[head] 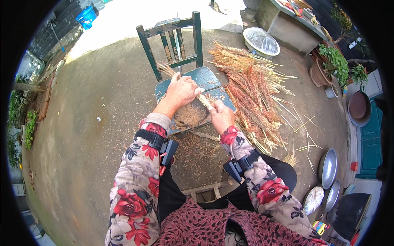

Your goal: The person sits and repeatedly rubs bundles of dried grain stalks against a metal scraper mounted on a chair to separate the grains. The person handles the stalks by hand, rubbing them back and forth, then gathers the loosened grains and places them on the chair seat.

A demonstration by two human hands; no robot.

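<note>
A bundle of dry plant stalks (203,100) lies slantwise over the seat of a worn green wooden chair (204,77). My left hand (181,90) is closed around its middle, with the brushy end pointing towards the chair's back. Lower down and to the right, my right hand (222,115) grips the other end. Beneath my hands, a brownish heap of chaff or seed (190,115) rests at the front of the seat, and reddish bits are scattered over the boards. Right of the chair, a large pile of reddish and straw-coloured seed heads on stalks (252,95) lies on the ground.
A plastic-covered basin (261,41) stands beyond the pile, near a concrete counter (291,27). Loose stalks (304,129) lie on the ground to the right. Metal bowls (327,169) lean at the lower right, and a potted plant (321,72) stands farther up. A blue bucket (86,17) is at the upper left.
</note>
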